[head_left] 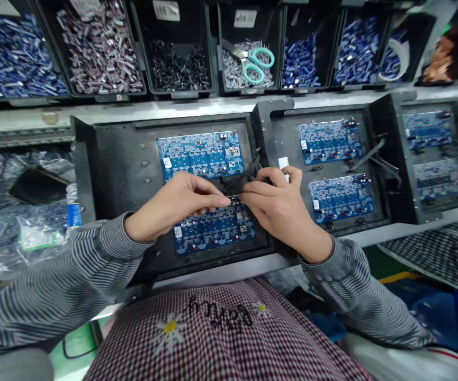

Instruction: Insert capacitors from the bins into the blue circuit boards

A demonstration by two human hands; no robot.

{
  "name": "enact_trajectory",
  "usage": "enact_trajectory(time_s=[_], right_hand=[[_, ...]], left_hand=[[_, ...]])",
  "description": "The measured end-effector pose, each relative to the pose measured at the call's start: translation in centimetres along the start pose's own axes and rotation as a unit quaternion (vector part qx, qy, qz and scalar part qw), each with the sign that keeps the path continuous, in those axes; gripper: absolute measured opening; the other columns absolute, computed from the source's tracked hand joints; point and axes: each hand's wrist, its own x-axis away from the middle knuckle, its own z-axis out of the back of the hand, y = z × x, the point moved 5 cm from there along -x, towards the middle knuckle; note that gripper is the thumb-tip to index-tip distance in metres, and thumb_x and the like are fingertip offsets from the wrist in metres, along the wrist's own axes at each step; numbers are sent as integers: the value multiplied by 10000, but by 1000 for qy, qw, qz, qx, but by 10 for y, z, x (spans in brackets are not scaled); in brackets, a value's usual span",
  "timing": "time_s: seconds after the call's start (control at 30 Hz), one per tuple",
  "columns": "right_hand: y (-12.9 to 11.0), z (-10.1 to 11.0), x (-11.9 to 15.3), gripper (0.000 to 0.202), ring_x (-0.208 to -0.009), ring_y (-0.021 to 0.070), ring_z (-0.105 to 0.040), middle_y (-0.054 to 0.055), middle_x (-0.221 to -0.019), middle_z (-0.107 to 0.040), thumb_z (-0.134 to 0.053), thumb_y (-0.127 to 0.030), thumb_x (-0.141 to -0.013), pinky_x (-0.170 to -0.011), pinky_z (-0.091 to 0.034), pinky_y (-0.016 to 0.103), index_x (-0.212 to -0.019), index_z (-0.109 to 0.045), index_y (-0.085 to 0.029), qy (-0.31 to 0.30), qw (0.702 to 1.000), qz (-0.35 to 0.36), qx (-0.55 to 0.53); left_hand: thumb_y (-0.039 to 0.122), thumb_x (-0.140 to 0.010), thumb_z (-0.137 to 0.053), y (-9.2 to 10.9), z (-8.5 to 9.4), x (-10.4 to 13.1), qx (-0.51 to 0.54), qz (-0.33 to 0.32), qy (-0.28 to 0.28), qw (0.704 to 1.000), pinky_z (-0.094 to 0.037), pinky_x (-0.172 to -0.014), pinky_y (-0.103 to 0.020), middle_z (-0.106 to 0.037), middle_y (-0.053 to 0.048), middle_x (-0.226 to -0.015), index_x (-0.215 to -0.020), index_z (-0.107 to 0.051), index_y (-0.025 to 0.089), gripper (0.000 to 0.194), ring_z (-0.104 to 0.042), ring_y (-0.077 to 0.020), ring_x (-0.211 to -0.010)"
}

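Two blue circuit boards lie in the black tray (121,159) before me, an upper board (200,153) and a lower board (213,238). Over the top edge of the lower board, my left hand (185,201) has thumb and forefinger pinched; whatever is between the fingertips is too small to name. My right hand (276,206) is at that board's upper right corner, its fingertips closed together close to the left thumb, and what they hold is hidden. A dark strap (240,180) loops between the boards, right beside my right fingers.
Black bins of small components, such as the purple-brown parts (101,53), line the back. Teal-handled scissors (256,64) lie in one bin. More trays with boards (340,196) stand to the right. Plastic bags (34,233) lie at left. Checked fabric of another person (443,248) shows at right.
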Motion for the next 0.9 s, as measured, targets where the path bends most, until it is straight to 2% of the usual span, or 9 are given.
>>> enact_trajectory(time_s=[0.17,0.3,0.47,0.67,0.77,0.9], right_hand=[[-3,1,0,153,-1003,177,-485,-39,-918,-705,-529,-206,-909,-868,-213,402,-852,-667,-241,4,1000,17,6],[-8,2,0,137,-991,177,-493,-23,-899,-704,-530,-176,-901,-883,-221,405,-890,-659,-223,13,999,35,17],[-16,0,-1,146,-1024,188,-501,-8,-857,-696,-521,-155,-893,-902,-228,414,-845,-653,-196,20,996,76,41],[-10,-1,-3,184,-1020,198,-523,-7,-876,-707,-509,-101,-872,-912,-223,431,-851,-659,-207,3,999,49,9],[-10,6,-2,183,-1013,204,-532,-9,-905,-714,-525,-117,-871,-912,-225,435,-928,-665,-221,8,999,31,-24],[-13,28,-12,219,-976,186,-541,-3,-979,-710,-543,-166,-884,-891,-276,404,-1069,-637,-236,67,992,17,-104]], left_hand=[[106,-788,-645,-1,-1,1,0,17,-7,1000,-414,-541,-156,-658,-12,-647,-935,-750,127,182,-525,-66,-569],[130,-792,-647,-7,-2,1,45,45,-10,998,-398,-487,-169,-678,-39,-656,-880,-739,107,130,-565,-86,-559],[195,-770,-700,-10,-2,2,93,54,-36,994,-402,-449,-159,-692,-75,-683,-807,-705,91,111,-657,-137,-655],[218,-790,-687,-8,-1,1,86,40,-42,995,-412,-462,-153,-691,-74,-693,-809,-691,101,119,-659,-127,-660],[217,-790,-687,-12,-3,2,91,42,-39,994,-426,-485,-159,-692,-73,-696,-815,-691,104,116,-658,-126,-669],[240,-809,-665,-4,-7,0,126,43,-88,987,-453,-537,-184,-700,-80,-736,-843,-691,103,144,-652,-122,-666]])
